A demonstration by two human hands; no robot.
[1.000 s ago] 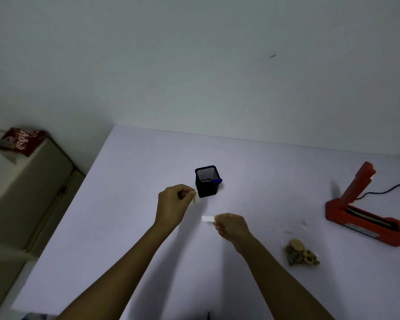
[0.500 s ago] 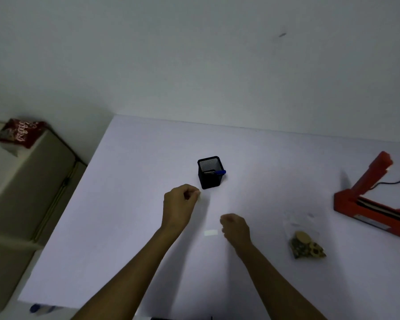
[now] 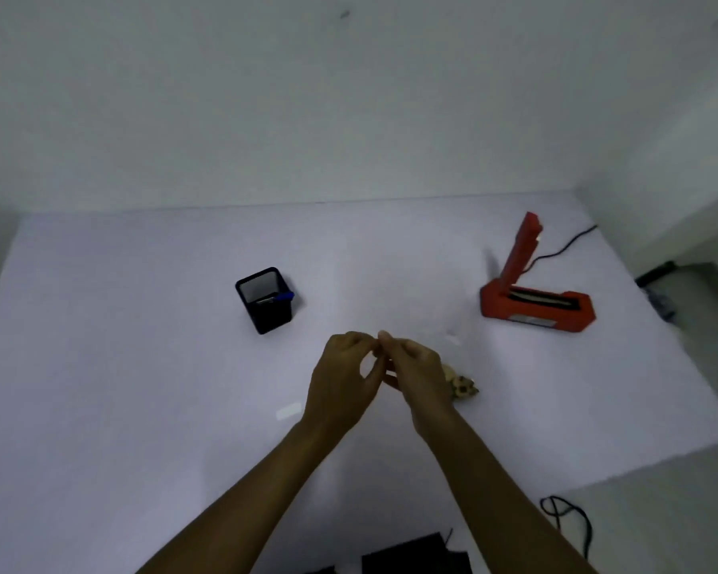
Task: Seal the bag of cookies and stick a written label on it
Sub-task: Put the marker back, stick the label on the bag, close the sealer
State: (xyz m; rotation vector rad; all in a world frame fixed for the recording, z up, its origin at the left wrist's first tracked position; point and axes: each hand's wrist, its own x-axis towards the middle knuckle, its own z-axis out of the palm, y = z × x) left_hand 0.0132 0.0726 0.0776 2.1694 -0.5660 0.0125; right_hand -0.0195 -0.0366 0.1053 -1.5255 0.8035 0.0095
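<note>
My left hand (image 3: 343,377) and my right hand (image 3: 419,372) are raised over the middle of the white table (image 3: 142,366), fingertips pinched together. A small pale label (image 3: 390,369) shows between them, mostly hidden by the fingers. Just behind my right hand lies the clear bag of cookies (image 3: 464,386), only its brown cookies and a faint plastic top visible. A white paper strip (image 3: 289,411) lies flat on the table left of my left wrist. The red heat sealer (image 3: 535,304) sits at the right with its arm lifted.
A black mesh pen holder (image 3: 266,300) with a blue pen (image 3: 285,297) stands behind and left of my hands. The sealer's black cable (image 3: 564,250) runs off the back right. Another cable (image 3: 568,515) lies on the floor beyond the table's right edge. A dark object (image 3: 415,557) sits at the near edge.
My view has swung to the right. My right hand left the white strip on the table and rose to meet my left hand. Both hands now pinch together in front of the cookie bag.
</note>
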